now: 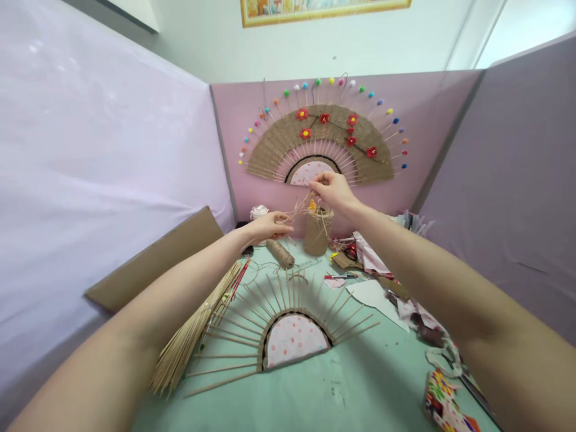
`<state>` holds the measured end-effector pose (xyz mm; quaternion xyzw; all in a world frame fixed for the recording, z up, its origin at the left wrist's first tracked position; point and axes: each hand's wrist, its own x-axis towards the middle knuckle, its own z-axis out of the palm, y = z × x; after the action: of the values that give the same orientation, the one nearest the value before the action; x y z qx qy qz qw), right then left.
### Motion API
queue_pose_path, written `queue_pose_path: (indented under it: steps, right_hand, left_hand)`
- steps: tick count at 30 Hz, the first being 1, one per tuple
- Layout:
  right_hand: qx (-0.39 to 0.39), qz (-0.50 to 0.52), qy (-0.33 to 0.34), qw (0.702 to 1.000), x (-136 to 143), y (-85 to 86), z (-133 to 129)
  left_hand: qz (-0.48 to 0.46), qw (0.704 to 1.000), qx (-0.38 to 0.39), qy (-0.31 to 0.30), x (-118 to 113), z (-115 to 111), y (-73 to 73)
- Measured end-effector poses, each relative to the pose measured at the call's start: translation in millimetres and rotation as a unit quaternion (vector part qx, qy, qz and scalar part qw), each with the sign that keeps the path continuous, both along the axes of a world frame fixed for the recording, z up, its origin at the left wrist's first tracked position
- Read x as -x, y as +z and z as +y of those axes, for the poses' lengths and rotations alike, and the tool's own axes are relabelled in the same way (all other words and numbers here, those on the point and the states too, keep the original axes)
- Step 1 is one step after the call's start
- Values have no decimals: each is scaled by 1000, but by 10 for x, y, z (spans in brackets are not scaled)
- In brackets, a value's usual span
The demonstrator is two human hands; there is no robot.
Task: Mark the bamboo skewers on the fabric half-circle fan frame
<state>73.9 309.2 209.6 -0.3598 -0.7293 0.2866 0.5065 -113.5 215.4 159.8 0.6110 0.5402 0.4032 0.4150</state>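
My right hand [332,189] is raised in front of the pink panel, its fingertips pinched on thin strands of brown twine [300,208]. The strands run down to my left hand [269,226], where the fingers close loosely round them. Below my right hand stands an upright spool of twine [317,235] with loose ends on top. A smaller roll of twine [281,253] lies under my left hand. Nearer me, a half-round fan base [294,341] with dotted cloth and a dark braided rim lies flat, thin sticks spreading from it.
A finished fan with red flowers [324,118] and coloured pompoms hangs on the pink panel [225,120]. A bundle of sticks [195,330] lies at left beside a leaning brown board [153,261]. At right are a pen [341,276], white paper [375,300] and fabric scraps [418,315].
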Motion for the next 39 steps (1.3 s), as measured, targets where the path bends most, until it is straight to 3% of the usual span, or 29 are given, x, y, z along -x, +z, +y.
queue_pose_path:
  steps: [5, 12, 18, 21, 26, 29, 31, 33, 34, 36, 39]
  right_hand:
    - [72, -10, -47, 996, -309, -93, 133]
    - [55, 74, -176, 980, -853, -186, 389]
    - [-27, 152, -241, 958, -1295, -65, 430]
    - [-11, 200, -252, 947, -1422, 57, 423]
    - [145, 268, -158, 939, -1399, 159, 305]
    - [162, 241, -87, 953, -1278, 65, 173]
    - [196, 106, 30, 974, -1162, -80, 103]
    - [240, -101, 145, 955, -1004, -281, 65]
    - [242, -189, 171, 936, -905, -397, 56]
    - [198, -272, 157, 929, -676, -643, 42]
    - [133, -264, 152, 943, -302, -991, -3]
  left_hand:
    - [93, 990, -32, 103, 523, -8, 88]
    - [204, 942, -31, 265, 1129, -74, 148]
    - [293, 911, -44, 286, 1232, -41, 117]
    - [299, 913, -55, 272, 1195, 16, 142]
    - [264, 926, -70, 262, 1172, 60, 262]
    - [222, 938, -70, 258, 1144, 28, 340]
    - [189, 947, -70, 252, 1091, -3, 389]
    - [159, 953, -74, 245, 1009, -27, 445]
    - [148, 956, -76, 241, 962, -34, 478]
    - [85, 966, -109, 219, 865, -43, 563]
    - [21, 971, -153, 181, 740, -73, 734]
